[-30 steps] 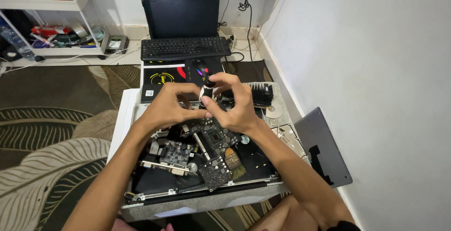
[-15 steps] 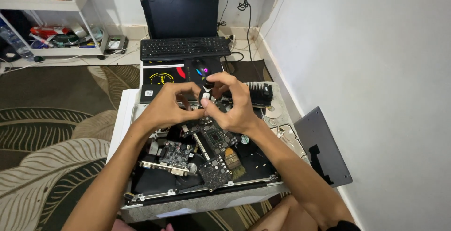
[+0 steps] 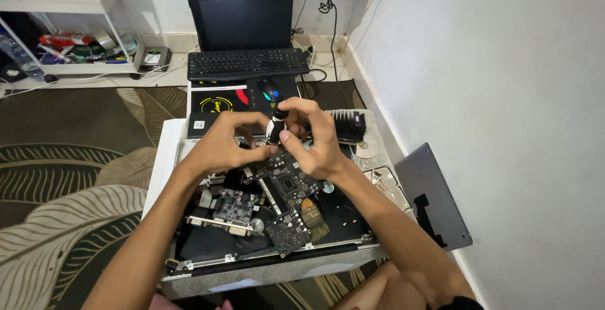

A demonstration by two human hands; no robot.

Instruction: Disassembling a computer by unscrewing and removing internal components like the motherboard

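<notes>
1. A small black-and-white tool, shaped like a short stubby cylinder, is held upright between both hands above the dark circuit board that lies in the opened metal case.
2. The tool is judged light and stiff, with a smooth body that could slip; it is best taken around its middle, as it is now.
3. The circuit board is judged thin and fragile, to be handled by its edges only.
4. The right hand is curled closed around the tool, thumb and fingertips pinching its upper part.
5. The left hand is nearly closed too, its fingertips touching the tool's lower end; whether it truly grips cannot be told.
6. A small brush lies on the board, and a keyboard sits well beyond the hands.
</notes>
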